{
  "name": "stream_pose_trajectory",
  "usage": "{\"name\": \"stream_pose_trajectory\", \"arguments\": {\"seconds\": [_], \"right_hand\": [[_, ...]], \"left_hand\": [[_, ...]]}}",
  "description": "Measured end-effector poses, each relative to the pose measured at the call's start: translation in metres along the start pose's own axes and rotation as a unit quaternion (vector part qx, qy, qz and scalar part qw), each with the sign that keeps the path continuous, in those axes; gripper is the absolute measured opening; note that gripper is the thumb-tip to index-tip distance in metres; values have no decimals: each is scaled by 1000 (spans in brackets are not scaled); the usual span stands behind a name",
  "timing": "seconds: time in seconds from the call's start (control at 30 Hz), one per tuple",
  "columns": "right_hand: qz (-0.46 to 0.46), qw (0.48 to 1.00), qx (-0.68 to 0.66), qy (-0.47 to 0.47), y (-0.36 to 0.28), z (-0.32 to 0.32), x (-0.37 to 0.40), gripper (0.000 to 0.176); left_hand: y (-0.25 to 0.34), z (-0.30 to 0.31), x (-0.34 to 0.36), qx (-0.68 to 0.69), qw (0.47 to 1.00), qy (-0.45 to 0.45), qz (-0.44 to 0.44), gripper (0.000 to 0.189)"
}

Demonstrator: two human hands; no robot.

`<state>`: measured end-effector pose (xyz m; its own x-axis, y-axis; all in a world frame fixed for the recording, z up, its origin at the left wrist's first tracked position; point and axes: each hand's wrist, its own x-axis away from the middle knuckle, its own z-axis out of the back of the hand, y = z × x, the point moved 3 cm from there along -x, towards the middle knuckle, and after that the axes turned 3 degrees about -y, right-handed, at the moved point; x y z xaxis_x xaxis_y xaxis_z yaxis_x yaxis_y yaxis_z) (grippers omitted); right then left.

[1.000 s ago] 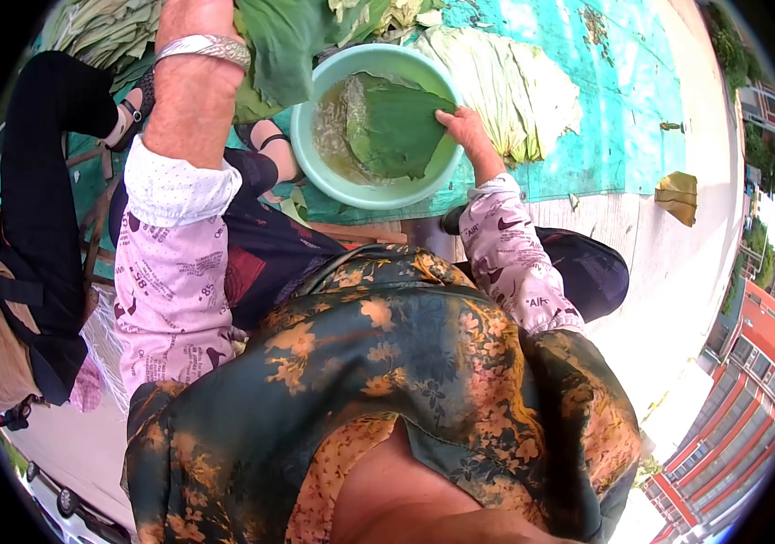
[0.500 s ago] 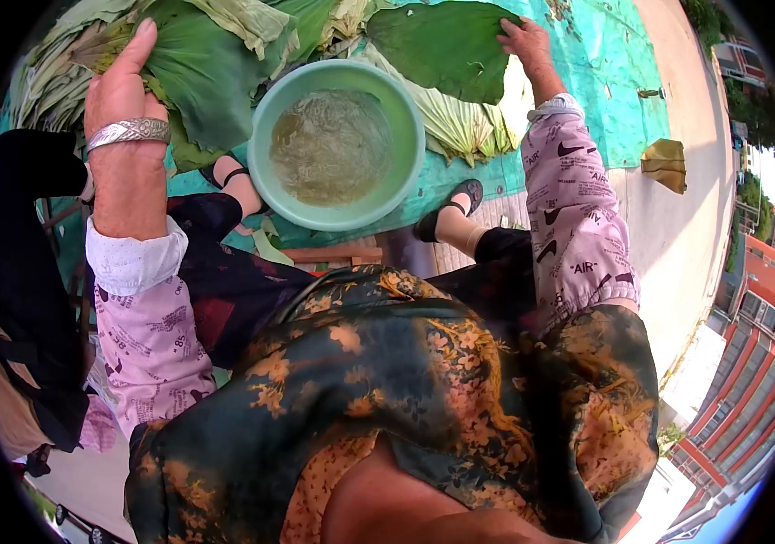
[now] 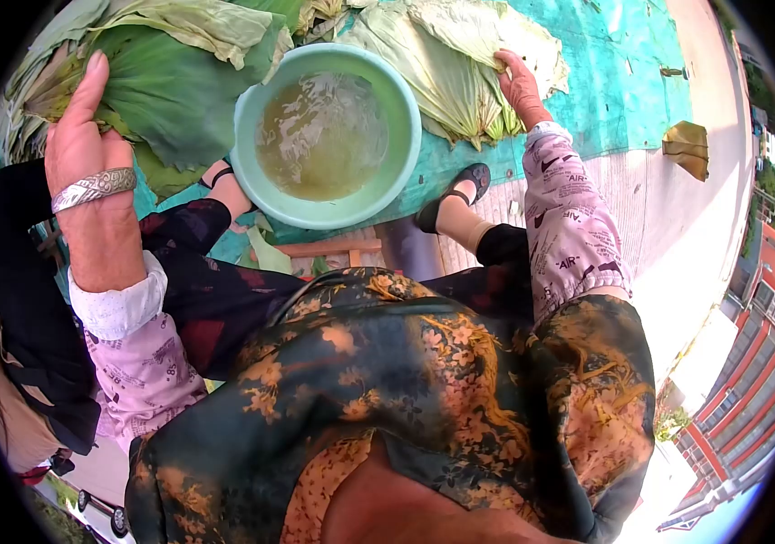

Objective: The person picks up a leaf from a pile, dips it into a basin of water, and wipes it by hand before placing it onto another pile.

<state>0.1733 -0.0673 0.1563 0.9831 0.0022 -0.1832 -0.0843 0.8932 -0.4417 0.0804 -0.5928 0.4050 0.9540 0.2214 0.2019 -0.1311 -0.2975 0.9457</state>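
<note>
My left hand (image 3: 90, 168), with a silver bracelet at the wrist, is beside a large green leaf (image 3: 170, 91) at the upper left. Its thumb stands up apart from the hand, while the other fingers are partly hidden. My right hand (image 3: 522, 86) reaches out at the upper right. Its fingertips pinch the edge of a pale, ribbed leaf (image 3: 474, 32) on top of several others. Between the hands, a light green basin (image 3: 413, 136) holds cloudy, yellowish water (image 3: 324, 140).
A teal sheet (image 3: 619, 91) lies under the leaves and basin. A brown dried leaf piece (image 3: 687, 150) lies on the pavement at right. A wooden stool part (image 3: 329, 247) and a shoe (image 3: 474, 181) are below the basin. A person in dark trousers (image 3: 20, 208) sits at left.
My right hand has lowered slightly; the green leaf face it held up no longer shows, and pale leaf surface lies there. My left hand has shifted left and down in view.
</note>
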Motion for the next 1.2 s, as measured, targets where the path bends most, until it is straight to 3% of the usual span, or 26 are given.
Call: {"name": "stream_pose_trajectory", "arguments": {"seconds": [0.1, 0.47, 0.77, 0.9, 0.93, 1.03, 1.1, 1.2], "right_hand": [[-41, 995, 21, -88, 13, -17, 50, 38], [-101, 981, 88, -140, -3, -39, 100, 43], [-185, 906, 231, -302, -10, -49, 98, 52], [-222, 898, 220, -308, -9, -52, 80, 35], [-228, 909, 220, -269, -9, -53, 76, 26], [-221, 942, 182, -175, -36, -48, 54, 24], [-231, 963, 99, -102, -56, -51, 33, 28], [-161, 982, -100, -18, -117, -42, -19, 25]], "left_hand": [[-2, -7, 6, -18, 1000, 3, 4, 35], [-11, -3, -7, -27, 999, -19, 31, 35], [-12, -12, 0, -10, 999, -17, 43, 36], [-12, -8, -2, -19, 999, -9, 31, 35], [-11, -10, 1, -18, 1000, -14, 18, 34], [-9, -19, 9, 15, 995, -76, 56, 30], [-18, -17, 9, 32, 996, -72, 50, 27], [-35, -21, 6, 66, 990, -106, 68, 27]]}}
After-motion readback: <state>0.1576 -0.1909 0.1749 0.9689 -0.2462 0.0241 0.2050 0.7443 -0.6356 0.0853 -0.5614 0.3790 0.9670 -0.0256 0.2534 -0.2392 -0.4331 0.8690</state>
